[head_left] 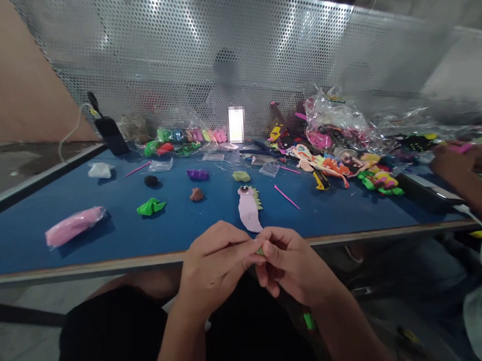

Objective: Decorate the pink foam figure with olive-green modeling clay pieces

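The person is sitting at the edge of a blue table [34, 234], holding both hands together just in front of it, over the lap. The left hand [213, 263] and the right hand [289, 264] are meeting fingertip to fingertip, and both are pinching a small green piece of clay [260, 250] between them; only a sliver of it is showing between the fingers. Just beyond the hands, near the table's front edge, a pink foam creature [248, 209] with one eye and a green spiky fringe is lying flat. A pink stick [286, 196] is lying to its right, and a green clay lump [151, 207] and a bagged pink clay [74, 225] are lying well off to the left. At the far right, another person's hand [452, 158] is working over a heap of coloured foam cutouts [337, 164].
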`<state>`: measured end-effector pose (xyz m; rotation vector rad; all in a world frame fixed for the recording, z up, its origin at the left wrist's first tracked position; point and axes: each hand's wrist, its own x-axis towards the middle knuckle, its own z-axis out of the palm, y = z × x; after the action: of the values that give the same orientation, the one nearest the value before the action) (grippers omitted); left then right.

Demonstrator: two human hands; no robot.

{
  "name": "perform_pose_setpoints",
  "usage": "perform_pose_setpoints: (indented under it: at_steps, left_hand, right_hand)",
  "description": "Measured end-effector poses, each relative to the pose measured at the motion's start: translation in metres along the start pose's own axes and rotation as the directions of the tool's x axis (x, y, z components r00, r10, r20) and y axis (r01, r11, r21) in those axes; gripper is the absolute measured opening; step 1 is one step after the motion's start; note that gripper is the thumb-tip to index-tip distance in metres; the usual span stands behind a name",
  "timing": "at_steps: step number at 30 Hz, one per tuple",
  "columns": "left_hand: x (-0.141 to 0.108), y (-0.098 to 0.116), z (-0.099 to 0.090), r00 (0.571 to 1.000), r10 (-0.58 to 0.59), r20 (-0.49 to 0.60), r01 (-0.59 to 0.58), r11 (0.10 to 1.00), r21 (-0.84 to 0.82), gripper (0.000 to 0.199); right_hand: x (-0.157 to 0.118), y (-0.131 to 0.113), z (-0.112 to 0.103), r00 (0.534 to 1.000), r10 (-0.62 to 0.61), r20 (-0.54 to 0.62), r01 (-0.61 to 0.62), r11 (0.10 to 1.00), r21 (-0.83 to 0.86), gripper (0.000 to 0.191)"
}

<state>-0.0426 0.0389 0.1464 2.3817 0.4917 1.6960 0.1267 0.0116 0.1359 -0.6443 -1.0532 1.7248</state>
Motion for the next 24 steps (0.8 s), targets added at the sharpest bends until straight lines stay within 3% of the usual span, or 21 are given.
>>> perform_pose_setpoints:
  at_steps: [4, 8, 13, 19, 24]
  left_hand:
    - [0.002, 0.003, -0.001, 1.0, 0.018, 0.003, -0.018, 1.0, 0.003, 0.021]
    - [0.003, 0.005, -0.002, 0.999, 0.024, 0.031, -0.026, 0.996, 0.086, 0.017]
    - [-0.002, 0.001, -0.001, 0.995, 0.048, 0.089, -0.065, 0.976, 0.209, 0.018]
    - [-0.003, 0.002, 0.002, 0.996, -0.011, 0.092, -0.004, 0.987, 0.159, 0.02]
    - [-0.001, 0.001, 0.002, 0.998, 0.031, 0.059, -0.039, 0.991, 0.129, 0.019]
  right_hand:
    - [-0.002, 0.003, 0.001, 1.0, -0.004, -0.002, 0.004, 1.0, 0.027, 0.036]
    - [-0.006, -0.002, -0.002, 1.0, -0.03, -0.005, 0.029, 0.998, -0.054, 0.048]
    - [-0.011, -0.012, -0.005, 0.994, -0.045, -0.1, 0.014, 0.957, -0.291, 0.027]
    - [-0.013, -0.016, -0.001, 0.984, -0.092, -0.155, 0.018, 0.905, -0.425, 0.023]
    - [-0.016, -0.016, -0.002, 0.989, -0.071, -0.129, 0.012, 0.913, -0.408, 0.027]
